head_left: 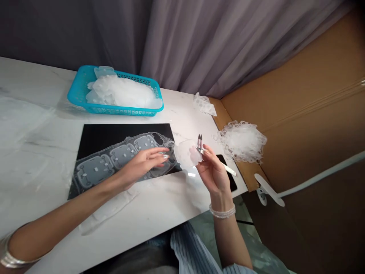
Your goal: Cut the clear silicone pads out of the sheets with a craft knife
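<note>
Silver bangles (17, 262), a pale beaded bracelet (222, 211) and blue striped clothing (191, 248).

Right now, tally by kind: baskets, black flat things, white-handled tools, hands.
Baskets: 1 (blue basket)
Black flat things: 2 (large sheet, small slab)
White-handled tools: 1 (slim tool)
Hands: 2 (left hand, right hand)
Total: 6

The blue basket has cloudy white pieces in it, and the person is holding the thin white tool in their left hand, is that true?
Not quite: the head view shows the thin white tool in the person's right hand, not the left hand. The blue basket does have cloudy white pieces in it.
</note>
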A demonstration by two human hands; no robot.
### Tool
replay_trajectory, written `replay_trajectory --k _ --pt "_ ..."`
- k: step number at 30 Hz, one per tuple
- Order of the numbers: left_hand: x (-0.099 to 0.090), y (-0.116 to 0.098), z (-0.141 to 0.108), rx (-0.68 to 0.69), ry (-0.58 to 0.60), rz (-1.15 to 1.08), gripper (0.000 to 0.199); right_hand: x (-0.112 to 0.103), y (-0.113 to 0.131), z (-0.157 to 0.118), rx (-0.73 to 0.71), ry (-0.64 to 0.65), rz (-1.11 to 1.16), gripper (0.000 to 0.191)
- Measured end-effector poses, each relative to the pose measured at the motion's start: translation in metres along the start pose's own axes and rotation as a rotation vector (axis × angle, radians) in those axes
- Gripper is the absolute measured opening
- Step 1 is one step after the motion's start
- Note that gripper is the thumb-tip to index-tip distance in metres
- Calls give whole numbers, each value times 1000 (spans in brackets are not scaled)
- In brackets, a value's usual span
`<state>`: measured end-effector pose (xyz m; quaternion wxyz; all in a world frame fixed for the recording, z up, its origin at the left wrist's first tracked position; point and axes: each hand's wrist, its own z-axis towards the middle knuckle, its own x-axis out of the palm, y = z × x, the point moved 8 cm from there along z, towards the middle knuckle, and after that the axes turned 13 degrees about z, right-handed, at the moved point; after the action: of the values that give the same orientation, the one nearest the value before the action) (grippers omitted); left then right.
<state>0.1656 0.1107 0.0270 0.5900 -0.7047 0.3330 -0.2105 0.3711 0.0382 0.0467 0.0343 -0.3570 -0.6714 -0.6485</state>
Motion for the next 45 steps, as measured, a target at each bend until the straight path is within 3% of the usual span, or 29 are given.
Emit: replay_trajectory --k 2,4,8,17,21,23,25,29,34,37,39,43,45 --pt "10 -1 -5 -84 112 -329 44 16 -9 -6 29 27 -22 16" --pt "12 -2 -11 -132 131 -475 36 25 -14 -11 48 36 -38 17" --pt "2 -1 -21 -189 53 -489 24 34 -17 -18 105 59 -18 18" --pt "-9 -6 -30 -196 47 -461 29 47 -9 -26 98 166 -131 21" --pt "-17 -5 -31 -181 -73 -440 40 50 -10 -29 32 130 -47 20" --pt "-15 -4 -31 -186 -99 -512 39 58 -16 -34 13 143 -41 21" --pt "-5 -3 -32 -218 -39 -624 36 71 -27 -41 66 215 -38 22" --pt "2 1 -31 -254 -19 -729 27 92 -37 -54 209 361 59 59" --pt "2 1 -29 -254 26 -759 31 56 -7 -35 28 116 -33 80" --pt "1 -2 -29 -257 45 -781 33 34 4 -28 -101 -14 -97 62" --pt "1 -3 -30 -268 43 -781 34 30 2 -27 -116 -40 -121 46" --pt "3 -5 -31 -288 53 -757 34 46 -16 -32 -3 43 -170 29" --pt "5 -7 -31 -288 71 -745 33 56 -23 -33 36 96 -148 34"
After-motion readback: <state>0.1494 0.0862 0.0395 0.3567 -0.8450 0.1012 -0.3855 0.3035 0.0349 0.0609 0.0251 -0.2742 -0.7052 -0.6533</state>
